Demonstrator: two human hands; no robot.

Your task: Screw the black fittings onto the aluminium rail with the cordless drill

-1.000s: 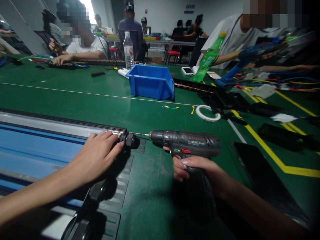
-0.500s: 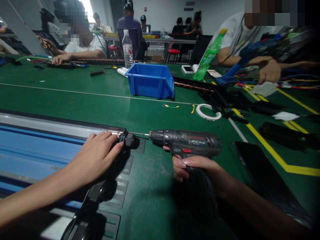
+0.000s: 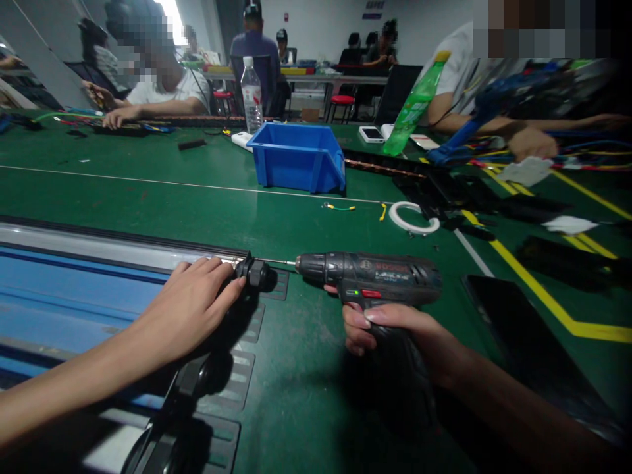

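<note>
Head view: at twelve o'clock an open-fronted blue plastic bin is seen, its floor hidden by its front wall. Past it, a clear plastic bottle is seen at eleven o'clock, a tilted green plastic bottle at two. A black cordless drill is wrapped by the right hand's curled fingers, its thin metal bit aimed to nine o'clock, toward a long blue-and-silver housing. Over its end the left hand's slightly bent fingers are laid, thumb beside a black plastic gland; whether that is pinched cannot be told.
</note>
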